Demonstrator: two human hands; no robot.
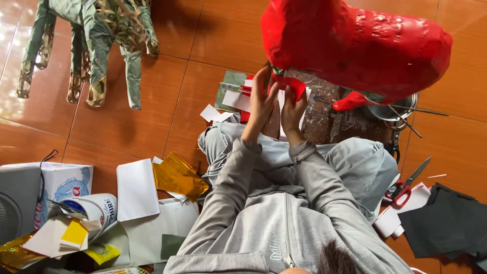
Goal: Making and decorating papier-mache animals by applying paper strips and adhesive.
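Your left hand (261, 99) and right hand (291, 109) meet at the underside of the red figure (355, 45), which fills the frame at one o'clock. Left fingers are spread flat against a red paper strip (291, 83); right fingers curl and pinch that same strip. White paper slips (236, 99) lie at eleven o'clock of your hands, touching the floor. Red-handled scissors (406, 185) rest at four o'clock, beside black sheets (446, 220). Gold foil (177, 177) sits at eight o'clock. A camouflage-wrapped figure (91, 45) stands well apart at ten o'clock.
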